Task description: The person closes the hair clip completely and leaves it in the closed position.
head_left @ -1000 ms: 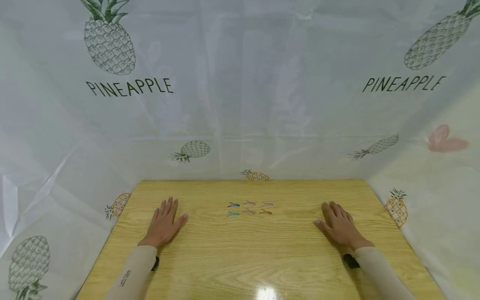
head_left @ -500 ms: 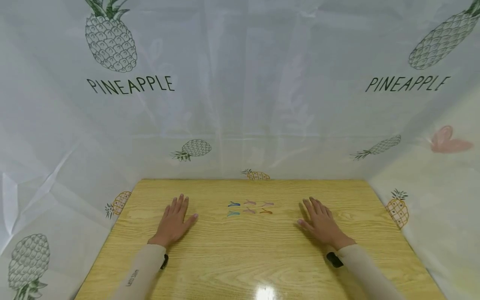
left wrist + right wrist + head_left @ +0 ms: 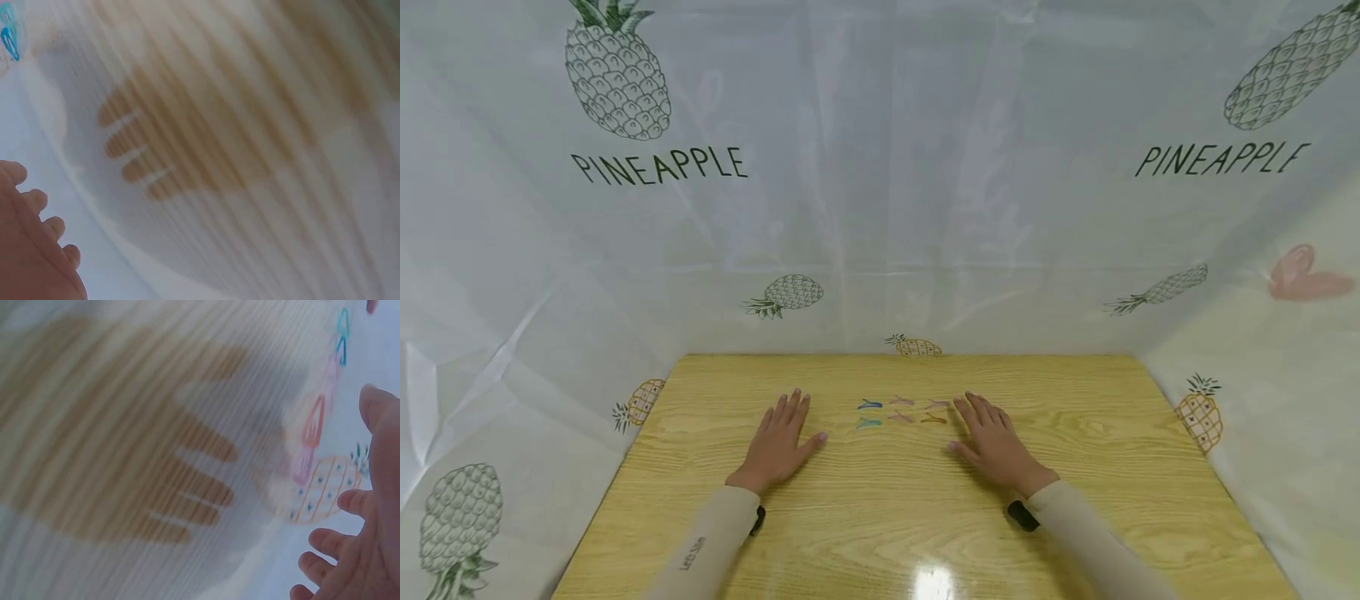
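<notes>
Small hair clips lie in two rows of three on the wooden table (image 3: pixel 880 500). On the left are a blue clip (image 3: pixel 870 405) and a teal clip (image 3: pixel 868 422); pinkish clips (image 3: pixel 899 417) fill the middle and back right. An orange clip (image 3: pixel 933 419) is at front right, and appears reddish in the right wrist view. My left hand (image 3: pixel 777 446), palm down with fingers straight, is left of the clips, holding nothing. Just right of them, my right hand (image 3: pixel 996 446) is spread, its fingertips near the right-hand pair. Both palms are reflected in the tabletop.
A white sheet (image 3: pixel 880 208) printed with pineapples encloses the back and sides of the table. Dark wrist devices (image 3: pixel 1022 515) show below both sleeves. A bright light reflection (image 3: pixel 933 582) lies on the near part of the tabletop.
Both hands have moved inward from the table's sides towards the clips, the right one further. Their fingers have stayed extended, and the clips lie as before.
</notes>
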Motion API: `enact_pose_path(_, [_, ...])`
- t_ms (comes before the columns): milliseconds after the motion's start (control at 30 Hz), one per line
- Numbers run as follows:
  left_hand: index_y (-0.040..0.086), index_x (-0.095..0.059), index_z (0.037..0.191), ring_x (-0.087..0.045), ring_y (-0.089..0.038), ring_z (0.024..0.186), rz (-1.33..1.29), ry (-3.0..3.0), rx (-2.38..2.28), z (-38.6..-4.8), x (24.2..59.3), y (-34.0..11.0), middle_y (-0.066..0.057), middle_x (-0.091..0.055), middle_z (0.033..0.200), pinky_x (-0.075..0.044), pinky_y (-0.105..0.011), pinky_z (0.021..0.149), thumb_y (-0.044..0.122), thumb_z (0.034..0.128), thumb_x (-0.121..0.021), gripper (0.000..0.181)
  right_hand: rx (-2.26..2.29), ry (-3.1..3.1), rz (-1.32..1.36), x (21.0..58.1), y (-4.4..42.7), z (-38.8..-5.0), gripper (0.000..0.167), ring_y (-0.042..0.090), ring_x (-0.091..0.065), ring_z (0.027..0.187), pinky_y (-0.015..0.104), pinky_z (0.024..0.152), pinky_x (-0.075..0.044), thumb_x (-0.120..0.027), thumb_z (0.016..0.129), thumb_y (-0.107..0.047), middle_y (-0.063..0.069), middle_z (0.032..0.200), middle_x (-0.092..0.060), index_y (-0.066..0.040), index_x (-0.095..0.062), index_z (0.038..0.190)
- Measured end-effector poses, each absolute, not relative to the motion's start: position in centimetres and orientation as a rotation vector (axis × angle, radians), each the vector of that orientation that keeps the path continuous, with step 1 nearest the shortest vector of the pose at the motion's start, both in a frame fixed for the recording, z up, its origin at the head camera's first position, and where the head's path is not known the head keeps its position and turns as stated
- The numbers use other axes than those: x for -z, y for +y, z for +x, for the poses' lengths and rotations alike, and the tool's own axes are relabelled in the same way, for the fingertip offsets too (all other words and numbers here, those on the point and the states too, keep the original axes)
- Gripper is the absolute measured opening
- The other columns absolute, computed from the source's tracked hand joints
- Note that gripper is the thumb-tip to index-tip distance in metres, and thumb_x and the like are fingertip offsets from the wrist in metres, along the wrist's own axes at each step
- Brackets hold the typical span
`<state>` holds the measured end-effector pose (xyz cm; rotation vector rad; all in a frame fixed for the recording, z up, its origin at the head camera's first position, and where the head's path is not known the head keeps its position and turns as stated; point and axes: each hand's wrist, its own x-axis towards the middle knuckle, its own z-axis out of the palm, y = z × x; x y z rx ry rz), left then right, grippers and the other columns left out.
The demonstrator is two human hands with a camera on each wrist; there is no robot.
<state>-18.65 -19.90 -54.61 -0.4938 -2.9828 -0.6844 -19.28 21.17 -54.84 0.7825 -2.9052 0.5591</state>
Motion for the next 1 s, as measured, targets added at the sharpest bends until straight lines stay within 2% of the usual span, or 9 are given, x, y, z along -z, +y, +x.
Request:
enact_pose_path(667, [0.002,-0.029,0.166,-0.014,-0.043,0.161,-0.530,-3.091,0.694,-19.0,55.2,-16.0,-0.021,-0.018,0.174,-0.012,-0.060,0.129,0.051,0.1071,-0.056,0.082,-0.620,-2.918,0.907,54.1,14.7,-20.1,0.067,0.049,-0.030,0.154,0.070,0.120,-0.027,-0.066,0.107,-0.032,0.031,0.165,-0.031,-0.001,-0.039,0.160])
enact_pose_path(1000, [0.000,-0.036,0.163,-0.024,-0.047,0.158,-0.562,-3.053,0.663,-18.8,55.7,-14.9,-0.024,-0.025,0.172,-0.021,-0.062,0.126,0.049,0.1072,-0.058,0.078,-0.642,-2.861,0.930,54.0,12.1,-20.3,0.064,0.048,-0.036,0.150,0.068,0.120,-0.028,-0.070,0.104,-0.032,0.028,0.162,-0.038,-0.003,-0.046,0.157])
